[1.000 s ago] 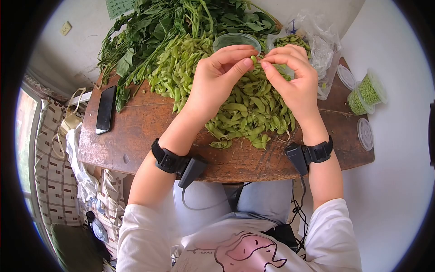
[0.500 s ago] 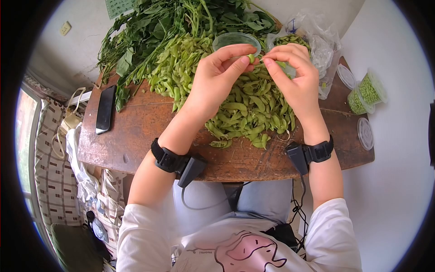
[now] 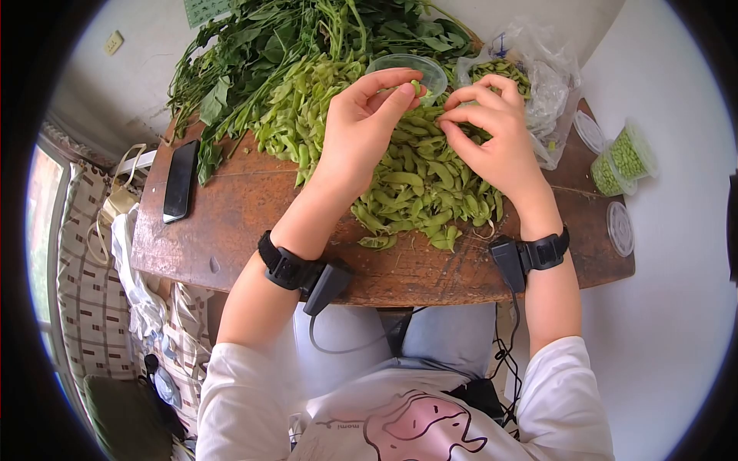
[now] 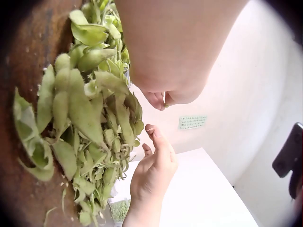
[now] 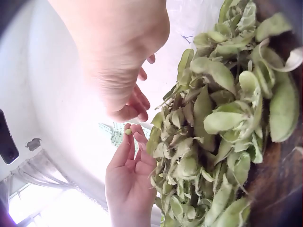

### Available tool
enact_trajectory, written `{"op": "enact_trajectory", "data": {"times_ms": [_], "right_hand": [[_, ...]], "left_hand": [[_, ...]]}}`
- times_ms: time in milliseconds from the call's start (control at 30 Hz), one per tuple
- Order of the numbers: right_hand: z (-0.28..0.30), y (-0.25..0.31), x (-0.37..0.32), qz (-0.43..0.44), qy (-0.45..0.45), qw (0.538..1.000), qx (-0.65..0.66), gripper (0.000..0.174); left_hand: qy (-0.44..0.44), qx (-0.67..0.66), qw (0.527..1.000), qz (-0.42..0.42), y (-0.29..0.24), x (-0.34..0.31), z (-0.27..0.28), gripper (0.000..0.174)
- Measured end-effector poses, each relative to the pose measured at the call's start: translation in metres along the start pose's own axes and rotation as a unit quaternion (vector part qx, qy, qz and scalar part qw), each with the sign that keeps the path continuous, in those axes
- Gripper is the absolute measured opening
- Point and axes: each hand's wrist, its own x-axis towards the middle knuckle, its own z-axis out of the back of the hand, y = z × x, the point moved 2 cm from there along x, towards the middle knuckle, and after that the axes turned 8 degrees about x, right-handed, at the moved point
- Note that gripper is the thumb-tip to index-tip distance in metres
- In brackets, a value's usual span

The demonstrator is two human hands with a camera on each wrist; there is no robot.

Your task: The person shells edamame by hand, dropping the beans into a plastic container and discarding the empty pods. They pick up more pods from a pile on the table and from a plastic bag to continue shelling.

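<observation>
The left hand (image 3: 357, 127) pinches a small green bean (image 3: 416, 87) between thumb and fingertips, in front of a clear round bowl (image 3: 440, 75). In the right wrist view the bean (image 5: 128, 131) shows at the fingertips of the left hand (image 5: 130, 184). To the right, apart from it, the right hand (image 3: 496, 142) hovers over the heap of green pods (image 3: 419, 180), thumb and index tips close together; whether anything is between them cannot be told. Pods (image 4: 80, 109) fill much of the left wrist view, beside the right hand (image 4: 151, 177).
Leafy stalks (image 3: 261, 58) lie at the back left and a phone (image 3: 181, 182) at the table's left. A clear plastic bag (image 3: 547, 92) is at the back right, with tubs of shelled beans (image 3: 629, 154) and lids (image 3: 619, 229) near the right edge of the table (image 3: 246, 230).
The hands have moved apart. The left hand has shifted slightly left and up with the bean, and the right hand has gone a little down, away from it.
</observation>
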Motion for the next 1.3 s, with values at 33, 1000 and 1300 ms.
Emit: {"op": "enact_trajectory", "data": {"times_ms": [33, 1000, 1300], "right_hand": [[0.0001, 0.0004, -0.0002, 0.000, 0.000, 1.000, 0.000, 0.005], [0.0041, -0.0020, 0.0045, 0.005, -0.110, 0.993, -0.037, 0.011], [0.0076, 0.0063, 0.0063, -0.002, -0.091, 0.996, -0.023, 0.014]], "left_hand": [[0.000, -0.004, 1.000, 0.004, 0.0000, -0.0001, -0.0001, 0.031], [0.047, 0.029, 0.998, -0.012, 0.0032, -0.0002, -0.0008, 0.031], [0.062, 0.019, 0.998, -0.019, 0.0035, -0.0010, -0.0027, 0.032]]}}
